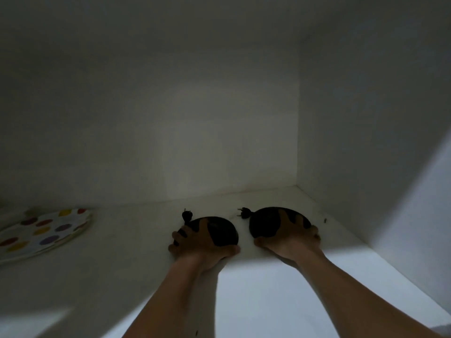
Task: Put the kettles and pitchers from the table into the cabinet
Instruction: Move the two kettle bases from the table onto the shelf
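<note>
I look into a dim white cabinet. Two round black kettle bases lie side by side on its shelf (136, 240), each with a black plug poking out at the back. My left hand (197, 247) is spread over the left base (223, 231), fingers gripping its rim. My right hand (290, 237) grips the right base (264, 222) the same way, near the cabinet's right wall. The left plug (186, 215) and the right plug (244, 212) rest on the shelf behind the bases. No kettle or pitcher is in view.
A stack of white plates with coloured dots (46, 231) sits at the shelf's left. The cabinet's back wall (219, 130) and right wall (366, 118) close the space. A small dark speck (325, 220) lies near the right corner.
</note>
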A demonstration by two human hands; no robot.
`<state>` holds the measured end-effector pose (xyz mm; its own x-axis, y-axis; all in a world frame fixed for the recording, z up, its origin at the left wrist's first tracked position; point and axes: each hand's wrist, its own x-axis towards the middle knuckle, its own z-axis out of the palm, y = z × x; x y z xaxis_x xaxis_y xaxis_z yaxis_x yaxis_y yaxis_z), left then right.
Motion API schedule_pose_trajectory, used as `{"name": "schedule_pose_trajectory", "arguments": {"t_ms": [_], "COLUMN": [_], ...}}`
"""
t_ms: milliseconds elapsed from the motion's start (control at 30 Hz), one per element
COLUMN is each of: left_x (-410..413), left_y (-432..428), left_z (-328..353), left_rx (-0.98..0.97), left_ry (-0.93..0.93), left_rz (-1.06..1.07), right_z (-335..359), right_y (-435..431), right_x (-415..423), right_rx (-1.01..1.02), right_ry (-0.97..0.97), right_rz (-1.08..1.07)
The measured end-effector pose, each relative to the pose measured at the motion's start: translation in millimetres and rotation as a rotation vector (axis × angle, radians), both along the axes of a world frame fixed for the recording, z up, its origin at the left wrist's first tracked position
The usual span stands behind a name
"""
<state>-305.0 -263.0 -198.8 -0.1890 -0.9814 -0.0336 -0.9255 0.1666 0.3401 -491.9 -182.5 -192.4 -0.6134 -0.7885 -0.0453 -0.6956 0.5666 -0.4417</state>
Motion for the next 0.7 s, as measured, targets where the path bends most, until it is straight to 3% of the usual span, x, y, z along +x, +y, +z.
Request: {"name": "schedule_pose_trajectory", "arguments": {"t_ms": [467, 567, 700], "left_x": [10, 9, 11], "left_y": [5, 19, 40], "left_z": [-3, -3, 10], "left_rx": [0.032, -0.071, -0.243], "left_ry": [0.065, 0.043, -0.007], "left_rz": [-0.063, -0.071, -0.072], "right_z": [-15, -9, 7], "right_y": [4, 13, 29], "right_x": [5, 7, 23], "right_rx": [-0.025, -0.087, -0.259], "right_ry": [0.092, 0.063, 0.319], "right_rz": [0.029, 0.031, 0.097]}}
